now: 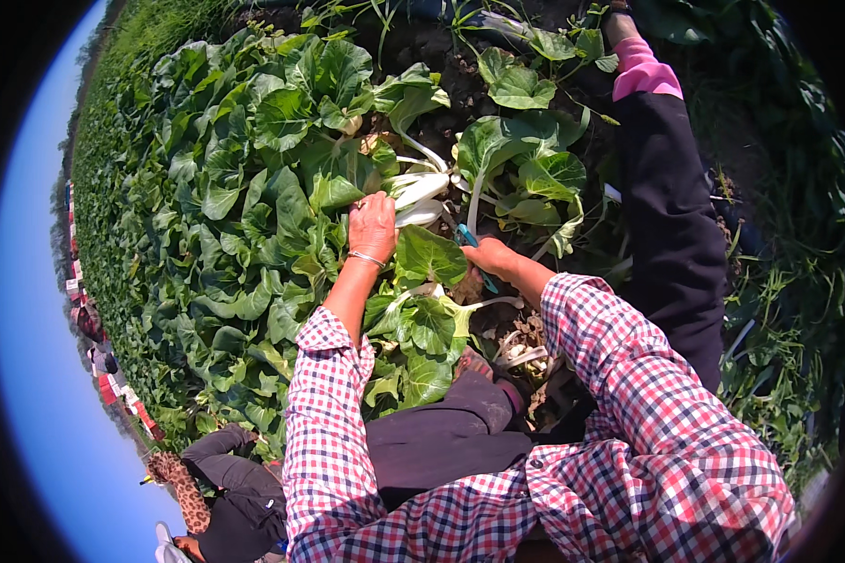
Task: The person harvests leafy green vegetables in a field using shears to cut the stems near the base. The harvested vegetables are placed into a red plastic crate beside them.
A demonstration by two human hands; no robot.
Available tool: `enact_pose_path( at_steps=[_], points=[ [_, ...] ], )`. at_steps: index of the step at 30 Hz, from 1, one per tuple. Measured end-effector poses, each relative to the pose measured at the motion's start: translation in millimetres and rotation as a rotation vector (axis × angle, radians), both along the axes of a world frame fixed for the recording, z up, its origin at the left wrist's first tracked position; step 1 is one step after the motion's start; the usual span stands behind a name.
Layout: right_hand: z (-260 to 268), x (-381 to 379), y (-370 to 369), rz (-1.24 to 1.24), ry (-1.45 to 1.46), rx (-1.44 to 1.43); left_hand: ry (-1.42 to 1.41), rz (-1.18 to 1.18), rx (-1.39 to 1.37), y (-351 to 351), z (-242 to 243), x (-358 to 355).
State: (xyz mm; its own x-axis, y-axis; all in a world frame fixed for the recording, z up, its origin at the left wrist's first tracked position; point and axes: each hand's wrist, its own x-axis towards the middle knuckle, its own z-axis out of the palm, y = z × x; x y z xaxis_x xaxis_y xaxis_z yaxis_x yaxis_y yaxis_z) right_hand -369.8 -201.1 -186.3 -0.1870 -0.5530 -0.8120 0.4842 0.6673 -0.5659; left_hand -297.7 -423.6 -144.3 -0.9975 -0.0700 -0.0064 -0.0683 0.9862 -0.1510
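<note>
My left hand, with a bracelet at the wrist, grips a leafy white-stemmed cabbage plant where its stalks meet the leaves. Close to the plant's base, my right hand is closed around a knife with a teal handle; its blade is mostly hidden among stalks and soil. Another white-stemmed plant stands just above my right hand. Broad green leaves and loose pale stalks lie below the hands, nearer my body.
Dense leafy rows fill the left side. My bent leg and outstretched leg flank the soil. A co-worker crouches at lower left. Vines grow at the top, and red and white boxes stand along the far left.
</note>
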Motion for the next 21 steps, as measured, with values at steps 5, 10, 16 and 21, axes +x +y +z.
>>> enact_pose_path(
  at_steps=[5, 10, 16, 21],
  points=[
    [-3.6, -4.0, -6.6, 0.124, 0.133, -0.022, -0.032, 0.03, -0.013, 1.1, -1.4, -6.1],
    [2.5, 10.4, 11.5, 0.086, 0.024, -0.177, 0.019, -0.016, -0.022, 8.2, 14.8, -8.7],
    [40.7, 1.3, 57.2, -0.221, -0.017, -0.26, 0.142, -0.021, 0.25, 31.8, 99.7, -25.3],
    [103.8, -13.6, 101.2, -0.407, 0.132, -0.34, 0.289, 0.084, 0.642, 60.2, 208.2, -18.9]
  ],
)
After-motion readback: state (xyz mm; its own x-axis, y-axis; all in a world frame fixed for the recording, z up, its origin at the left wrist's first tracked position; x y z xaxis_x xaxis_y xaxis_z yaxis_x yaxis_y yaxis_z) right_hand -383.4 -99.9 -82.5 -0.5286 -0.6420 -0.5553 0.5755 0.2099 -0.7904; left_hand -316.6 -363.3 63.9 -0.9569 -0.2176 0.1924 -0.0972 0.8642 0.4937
